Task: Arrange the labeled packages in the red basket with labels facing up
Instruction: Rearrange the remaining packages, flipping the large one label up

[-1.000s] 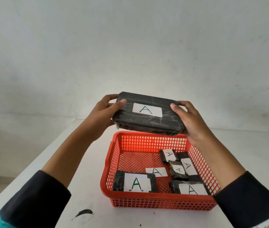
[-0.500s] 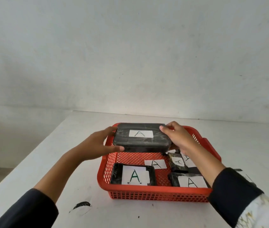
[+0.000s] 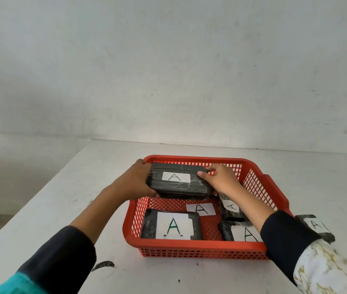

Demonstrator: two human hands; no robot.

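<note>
A large black wrapped package (image 3: 176, 183) with a white "A" label facing up sits low in the far left part of the red basket (image 3: 200, 249). My left hand (image 3: 134, 183) grips its left end and my right hand (image 3: 221, 179) holds its right end. Inside the basket lie another black package (image 3: 171, 227) at the near left, a loose white "A" label (image 3: 200, 209), and two smaller labeled packages (image 3: 231, 207) (image 3: 242, 233) at the right, partly hidden by my right arm.
One more labeled black package (image 3: 316, 227) lies on the white table (image 3: 62, 209) just right of the basket, behind my right sleeve. A black smudge (image 3: 103, 265) marks the table near the front. A pale wall rises behind.
Both hands have lowered the large package from above the basket down into its far left part, and the left hand has closed on its end.
</note>
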